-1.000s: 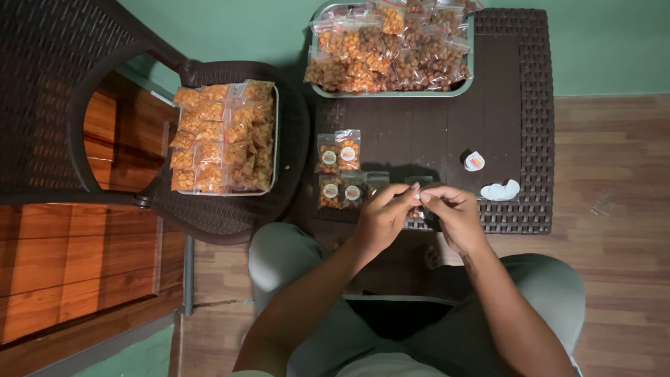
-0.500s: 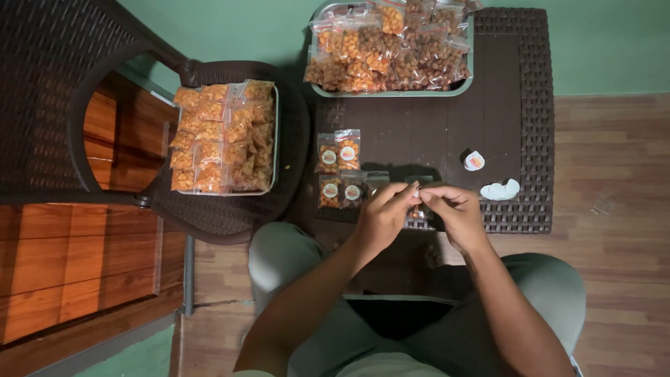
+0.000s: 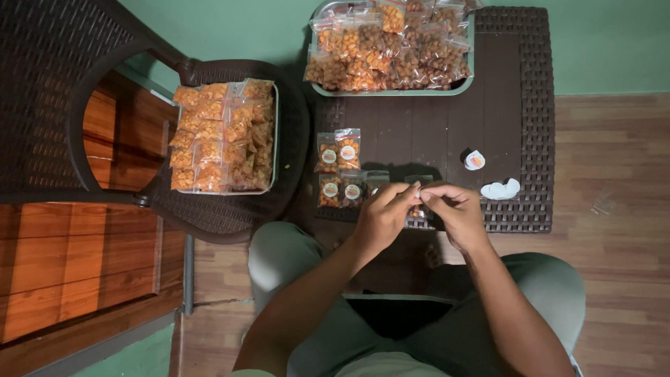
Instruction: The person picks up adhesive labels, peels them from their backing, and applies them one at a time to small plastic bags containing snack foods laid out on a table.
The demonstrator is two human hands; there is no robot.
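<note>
My left hand [image 3: 380, 220] and my right hand [image 3: 455, 213] meet fingertip to fingertip over the front edge of the dark woven table [image 3: 520, 105]. Together they pinch a small clear snack packet [image 3: 417, 210]; only a bit of its orange filling shows between the fingers. Just left of the hands lie several small packets with round labels [image 3: 338, 171] in two short rows. A small round sticker [image 3: 474, 160] and a white paper scrap [image 3: 502, 190] lie to the right of my right hand.
A grey tray [image 3: 391, 91] heaped with filled snack packets stands at the table's far edge. A second tray of orange packets [image 3: 223, 136] rests on the seat of a dark woven chair [image 3: 293, 139] to the left. My knees are below the table.
My fingers have shifted only slightly on the packet; both hands stay in the same place. Nothing else has moved.
</note>
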